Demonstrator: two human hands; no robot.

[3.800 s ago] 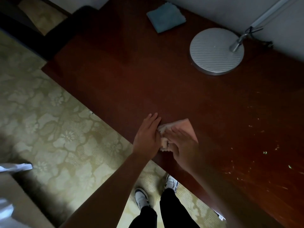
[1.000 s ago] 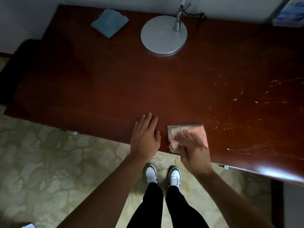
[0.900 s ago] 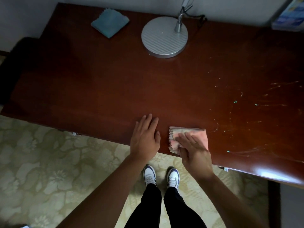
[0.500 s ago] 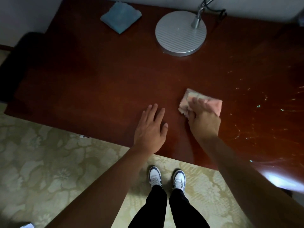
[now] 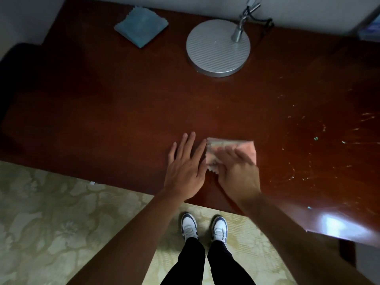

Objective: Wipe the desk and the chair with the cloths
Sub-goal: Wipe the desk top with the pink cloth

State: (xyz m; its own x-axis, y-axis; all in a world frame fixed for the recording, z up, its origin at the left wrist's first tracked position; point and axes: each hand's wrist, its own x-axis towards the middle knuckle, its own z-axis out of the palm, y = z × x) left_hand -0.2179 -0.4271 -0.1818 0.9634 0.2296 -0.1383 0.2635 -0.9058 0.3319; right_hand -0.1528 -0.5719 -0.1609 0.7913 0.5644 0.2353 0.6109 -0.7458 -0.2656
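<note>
A pink cloth (image 5: 246, 148) lies flat on the dark red-brown desk (image 5: 123, 112), near its front edge. My right hand (image 5: 236, 171) presses down on the cloth with the fingers spread over it, blurred by motion. My left hand (image 5: 186, 167) rests flat on the bare wood just left of the cloth, fingers apart and holding nothing. A folded blue cloth (image 5: 141, 26) lies at the back left of the desk. The chair cannot be made out.
A round silver lamp base (image 5: 218, 47) with its stem stands at the back centre. Pale smears and specks (image 5: 320, 140) mark the right part of the desk. A dark shape (image 5: 14, 64) sits off the left end. A patterned carpet (image 5: 51, 212) lies below, by my shoes.
My right hand has slid the pink cloth back toward the front edge and left, close to my left hand, after reaching further into the desk half a second ago. My left hand stayed flat.
</note>
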